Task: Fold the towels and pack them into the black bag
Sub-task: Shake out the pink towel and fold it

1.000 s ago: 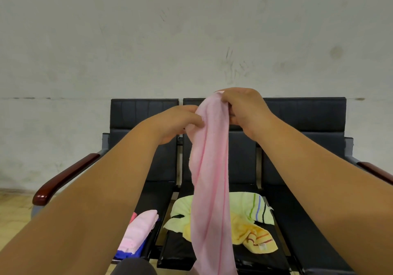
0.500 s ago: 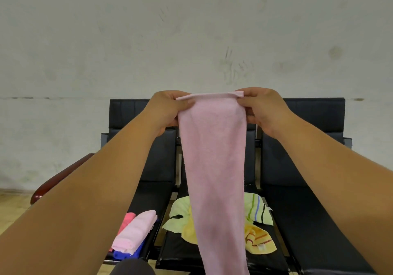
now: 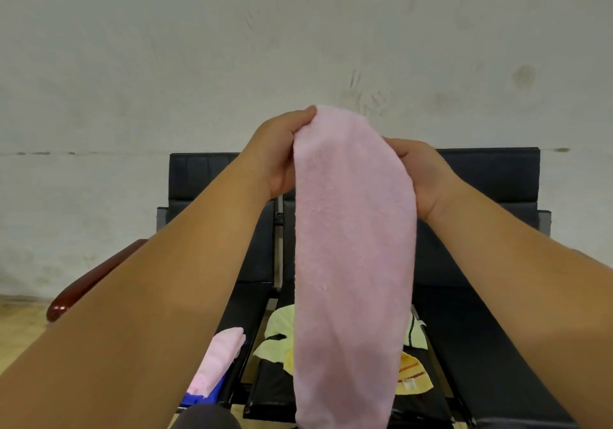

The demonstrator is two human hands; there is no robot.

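A long pink towel hangs in front of me, held up at its top. My left hand grips the towel's upper left edge, the thumb at the very top. Lower down, my right hand grips the upper right edge, so the top slopes down to the right. On the middle seat behind the towel lie a pale green towel and a yellow striped towel, both crumpled. Folded pink and blue towels sit on the left seat. The black bag is not in view.
A row of black chairs stands against a pale wall. A dark red wooden armrest sticks out at the left. A dark rounded shape shows at the bottom edge. Wooden floor lies at the lower left.
The towel went from bunched to stretched flat between both hands. Now its top edge is tilted, my left hand higher and my right hand lower.
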